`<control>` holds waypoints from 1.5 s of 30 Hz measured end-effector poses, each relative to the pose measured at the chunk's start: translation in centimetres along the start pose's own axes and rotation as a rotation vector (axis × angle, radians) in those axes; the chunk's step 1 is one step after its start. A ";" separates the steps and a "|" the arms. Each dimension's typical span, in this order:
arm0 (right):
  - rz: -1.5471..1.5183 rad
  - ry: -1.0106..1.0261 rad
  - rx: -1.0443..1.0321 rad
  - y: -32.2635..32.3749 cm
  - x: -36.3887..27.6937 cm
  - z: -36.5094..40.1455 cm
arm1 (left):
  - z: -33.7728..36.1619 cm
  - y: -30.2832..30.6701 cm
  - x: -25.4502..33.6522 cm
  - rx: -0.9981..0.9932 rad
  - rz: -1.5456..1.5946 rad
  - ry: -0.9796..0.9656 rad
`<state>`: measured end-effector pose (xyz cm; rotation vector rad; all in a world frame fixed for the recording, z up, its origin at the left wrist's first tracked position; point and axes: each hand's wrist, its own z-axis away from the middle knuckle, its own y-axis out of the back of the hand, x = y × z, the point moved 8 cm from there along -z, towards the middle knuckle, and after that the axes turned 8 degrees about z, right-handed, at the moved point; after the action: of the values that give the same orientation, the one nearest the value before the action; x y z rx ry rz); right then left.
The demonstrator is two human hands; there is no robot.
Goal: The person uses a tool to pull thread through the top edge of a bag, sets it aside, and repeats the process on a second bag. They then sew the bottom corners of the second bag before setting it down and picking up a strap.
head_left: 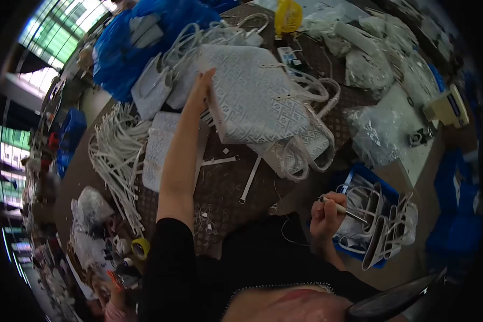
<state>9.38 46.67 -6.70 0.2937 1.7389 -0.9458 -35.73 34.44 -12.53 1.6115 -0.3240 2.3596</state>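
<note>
My left hand point(202, 90) reaches forward and is closed on the left edge of a white handbag point(257, 88) with a silver geometric pattern. The handbag lies tilted on other white bag pieces, its handles point(324, 94) sticking out to the right. My right hand point(325, 217) is closed around a slim pen-shaped tool point(350, 213) with a pale shaft and a darker end pointing right. That hand is held near my body, beside a blue crate point(354, 174) of white bags with handles. A thin thread or wire hangs near my right hand.
A bundle of white straps point(115, 153) and a flat patterned panel point(158, 142) lie on the left of the brown table point(225, 206). Loose straps and scraps lie in front. A blue plastic bag point(112, 59) and a yellow basket point(288, 17) are at the back; clear plastic point(381, 131) lies right.
</note>
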 end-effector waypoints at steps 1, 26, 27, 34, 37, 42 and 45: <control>-0.003 0.028 0.024 0.2 0.0 -0.1 | 1.2 -0.1 -0.2 -0.012 0.062 -0.006; 0.161 0.027 -0.147 -8.6 3.4 1.6 | 27.1 13.6 -11.5 -0.265 -0.930 -0.383; 0.173 0.022 -0.167 -9.3 3.5 1.6 | 26.5 16.7 -10.3 -0.158 -0.801 -0.360; 0.151 -0.036 -0.254 -12.9 4.3 4.1 | 14.2 34.0 -14.7 0.321 -0.603 -0.092; 0.230 -0.010 -0.168 -12.3 3.8 5.1 | 12.0 30.8 -17.5 0.118 -0.668 0.099; 0.272 -0.051 -0.127 -12.5 3.6 6.4 | 12.5 28.5 -18.9 0.052 -0.771 0.132; 0.265 -0.040 -0.161 -13.5 3.5 6.3 | 15.3 28.8 -15.3 0.181 -0.519 -0.104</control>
<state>4.15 32.54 -4.35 0.3864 1.6796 -0.6133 -26.85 0.96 -22.29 1.6514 0.2698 1.9544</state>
